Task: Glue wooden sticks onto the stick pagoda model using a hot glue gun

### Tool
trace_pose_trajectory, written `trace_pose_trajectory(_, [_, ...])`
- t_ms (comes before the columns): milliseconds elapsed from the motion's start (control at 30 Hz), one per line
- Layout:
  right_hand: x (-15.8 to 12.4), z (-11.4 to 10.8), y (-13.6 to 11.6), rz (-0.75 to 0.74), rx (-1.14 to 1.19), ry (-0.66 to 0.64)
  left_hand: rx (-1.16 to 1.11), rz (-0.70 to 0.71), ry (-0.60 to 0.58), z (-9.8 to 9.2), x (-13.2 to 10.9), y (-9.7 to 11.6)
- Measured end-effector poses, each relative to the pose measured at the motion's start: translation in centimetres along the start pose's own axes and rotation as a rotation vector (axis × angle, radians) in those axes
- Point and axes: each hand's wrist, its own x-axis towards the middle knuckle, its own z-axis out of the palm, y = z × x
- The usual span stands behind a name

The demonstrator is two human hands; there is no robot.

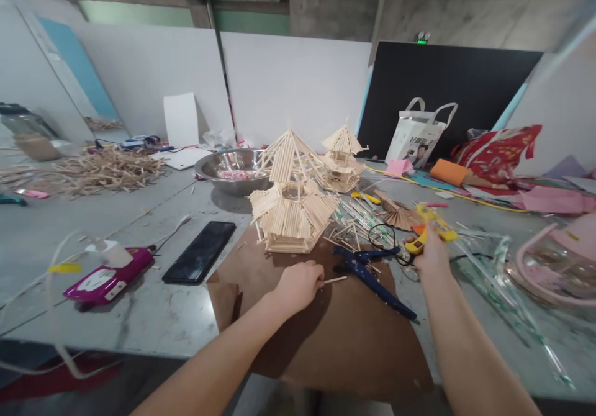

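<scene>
My left hand [300,285] is closed, with a short wooden stick [336,279] pinched in its fingers, low over the brown sheet [344,348]. At the right, my right hand [432,248] is wrapped round a yellow hot glue gun [418,242]; its grip is partly hidden by the fingers. Between the hands lies a pair of blue-handled pliers [379,289]. Just beyond my left hand stands a model pavilion [292,217] of wooden sticks, with two roof tiers and gaps in the upper one. Behind it is a smaller stick pavilion [343,161].
A black phone [200,253] and a purple power strip [112,276] with cables lie left. A steel bowl [228,186] and a heap of sticks [112,171] stand further back. Clear plastic packaging [505,285], coloured paper and a white bag [414,133] are at the right.
</scene>
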Motion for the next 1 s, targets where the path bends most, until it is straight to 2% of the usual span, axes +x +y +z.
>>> trace_pose_trajectory(100, [0.5, -0.1, 0.4, 0.139, -0.044, -0.057, 0.017, -0.018, 0.049, 0.2, -0.2, -0.2])
trace_pose_trajectory(167, [0.6, 0.0, 0.6, 0.176, -0.055, -0.085, 0.035, -0.027, 0.08, 0.4, -0.4, -0.4])
trace_pose_trajectory(433, [0.0, -0.1, 0.4, 0.211, -0.024, -0.087, 0.163, -0.061, 0.133, 0.7, -1.4, -0.4])
trace_pose_trajectory(600, [-0.1, -0.1, 0.6, 0.204, -0.041, -0.071, 0.019, -0.181, 0.145, -1.1, -3.6, -1.2])
trace_pose_trajectory(700, [-0.4, 0.0, 0.6, 0.199, -0.045, -0.072, -0.204, -0.184, 0.313, -3.2, -4.8, -2.2])
trace_pose_trajectory(800, [-0.7, 0.0, 0.5, 0.196, -0.039, -0.077, -0.494, -0.246, 0.633, -5.8, -5.0, -3.1])
trace_pose_trajectory(833, [-0.8, 0.0, 0.6, 0.196, -0.038, -0.079, -0.594, -0.252, 0.695, -6.7, -4.9, -3.2])
trace_pose_trajectory(1000, [-0.5, -0.2, 1.0, 0.197, -0.053, -0.069, -1.016, -0.263, 0.858, -10.1, -3.2, -3.6])
